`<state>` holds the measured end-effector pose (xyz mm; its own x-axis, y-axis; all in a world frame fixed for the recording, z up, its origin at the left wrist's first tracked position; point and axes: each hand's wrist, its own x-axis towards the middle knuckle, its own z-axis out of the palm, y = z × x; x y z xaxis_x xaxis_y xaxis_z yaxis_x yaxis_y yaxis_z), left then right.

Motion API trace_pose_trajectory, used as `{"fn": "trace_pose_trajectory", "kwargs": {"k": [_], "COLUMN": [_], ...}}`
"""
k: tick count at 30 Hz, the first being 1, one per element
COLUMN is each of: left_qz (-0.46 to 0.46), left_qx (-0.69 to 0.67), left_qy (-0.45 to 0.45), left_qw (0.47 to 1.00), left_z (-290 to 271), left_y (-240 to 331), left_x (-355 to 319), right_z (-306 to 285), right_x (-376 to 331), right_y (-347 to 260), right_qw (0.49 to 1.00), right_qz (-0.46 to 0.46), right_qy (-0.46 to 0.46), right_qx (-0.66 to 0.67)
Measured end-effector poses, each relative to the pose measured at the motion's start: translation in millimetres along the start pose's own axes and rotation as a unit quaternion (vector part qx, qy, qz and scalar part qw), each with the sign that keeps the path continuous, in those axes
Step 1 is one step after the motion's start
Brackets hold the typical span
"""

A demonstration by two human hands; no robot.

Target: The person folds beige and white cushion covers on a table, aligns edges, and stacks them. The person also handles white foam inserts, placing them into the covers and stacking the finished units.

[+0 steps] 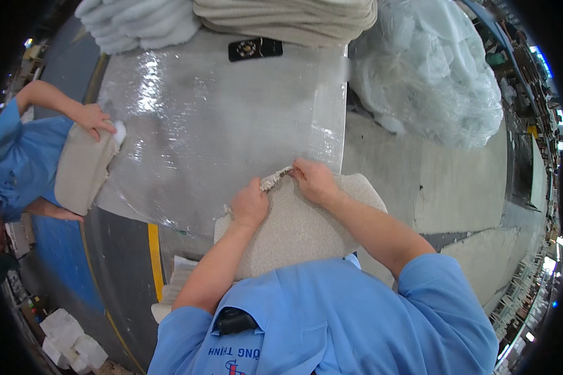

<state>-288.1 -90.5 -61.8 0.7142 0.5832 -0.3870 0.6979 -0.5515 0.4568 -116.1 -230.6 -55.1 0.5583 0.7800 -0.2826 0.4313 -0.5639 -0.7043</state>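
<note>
A beige cushion [300, 234] with woven fabric leans between my body and the table's near edge. Its far edge shows a frayed, pale strip of fabric [271, 182]. My left hand [250, 204] is closed on that edge, fingers curled over the fabric. Just to the right, my right hand [313, 180] pinches the same edge near the end of the frayed strip. Part of the cushion's lower side is hidden by my blue shirt and arms.
The table [231, 119] is covered in clear plastic, with a black phone [255, 49] on it. Folded beige fabric [288, 19] and white padding [137, 25] lie at its far end. Plastic-wrapped bundles [428, 75] stand right. At left, a co-worker's hand [96, 120] rests on another beige cushion [81, 165].
</note>
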Motion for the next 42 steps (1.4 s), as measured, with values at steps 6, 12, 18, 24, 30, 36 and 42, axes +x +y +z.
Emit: {"fn": "trace_pose_trajectory", "kwargs": {"k": [6,12,18,24,30,36,42], "left_qz": [0.007,0.061,0.098,0.020,0.017,0.082,0.270], "left_qx": [-0.007,-0.018,0.085,0.077,0.068,0.013,-0.001], "left_qy": [0.008,-0.028,-0.039,-0.008,0.007,0.004,-0.275], "left_qw": [1.000,0.998,0.991,0.997,0.998,0.997,0.923], "left_z": [8,-25,-45,-27,-24,-47,-79], "left_y": [-8,-11,-42,-46,-47,-44,-1], "left_x": [8,13,2,2,15,21,-71], "right_z": [9,-30,-72,-46,-42,-38,-80], "right_x": [11,24,14,1,12,21,-84], "right_y": [11,9,32,47,57,35,-76], "right_qw": [0.998,0.988,0.983,0.992,0.995,0.987,0.899], "right_qz": [-0.032,-0.005,-0.003,-0.041,-0.074,-0.016,-0.140], "right_qy": [0.020,-0.147,-0.113,-0.006,0.012,0.010,-0.382], "right_qx": [0.042,-0.047,-0.141,-0.121,-0.071,-0.160,-0.162]}}
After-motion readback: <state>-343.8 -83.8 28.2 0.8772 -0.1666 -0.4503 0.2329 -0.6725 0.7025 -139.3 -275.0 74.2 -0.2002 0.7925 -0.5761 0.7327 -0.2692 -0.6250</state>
